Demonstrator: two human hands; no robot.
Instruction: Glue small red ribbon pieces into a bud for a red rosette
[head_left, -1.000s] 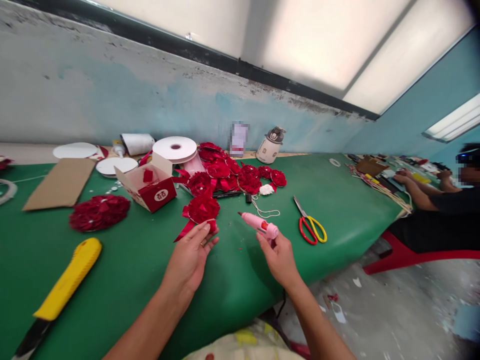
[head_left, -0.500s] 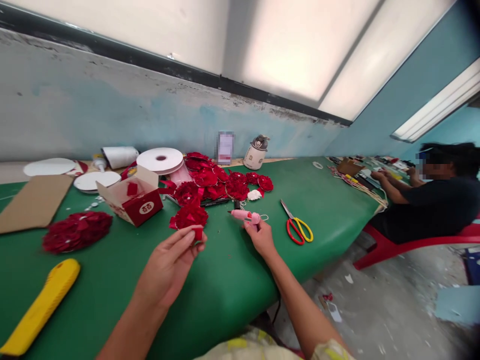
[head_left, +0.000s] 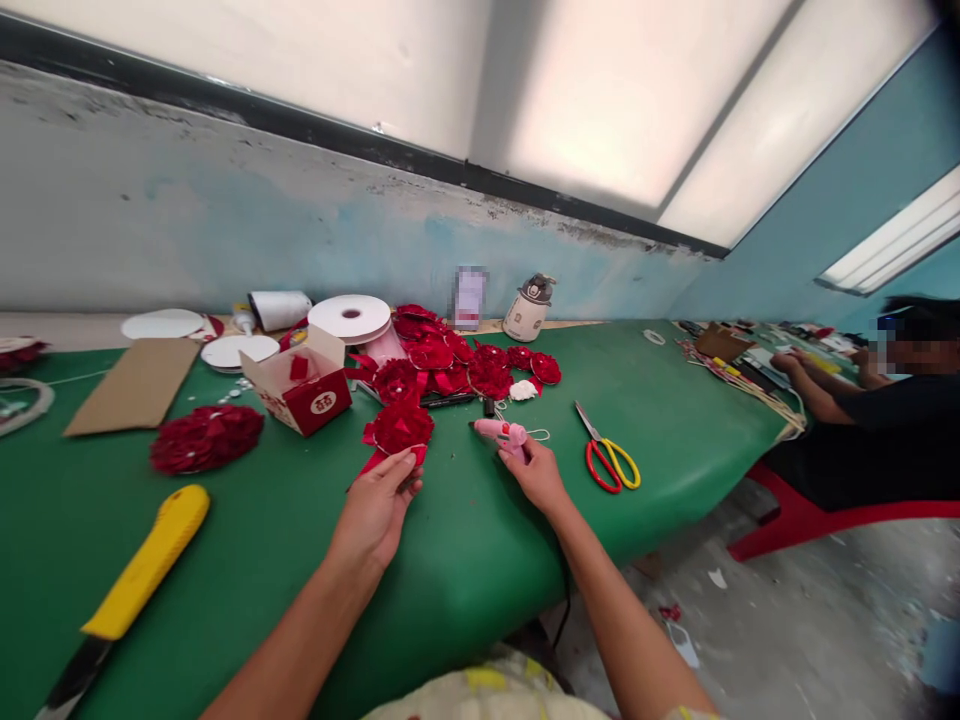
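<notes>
In the head view my left hand (head_left: 381,512) is closed, thumb and fingers pinching a piece of red ribbon (head_left: 418,456) at the near edge of a red fabric flower (head_left: 403,426). Whether the ribbon is joined to that flower I cannot tell. My right hand (head_left: 538,477) grips a pink glue gun (head_left: 501,432) by its handle, its dark nozzle pointing left above the table. Behind both hands lies a heap of red fabric flowers (head_left: 491,370). Scissors (head_left: 609,455) with one red and one yellow handle rest right of my right hand.
On the green table (head_left: 247,580) lie a yellow-handled knife (head_left: 154,560), a red flower bunch (head_left: 206,438), a cardboard piece (head_left: 139,388) and a small red box (head_left: 319,400). A white spool (head_left: 350,318) and a bottle (head_left: 529,308) stand behind. A co-worker (head_left: 900,420) sits at right.
My left hand has lowered slightly relative to the flower, and more red ribbon shows at its fingers. The view has swung left, bringing the knife's blade into sight. My right hand keeps the glue gun.
</notes>
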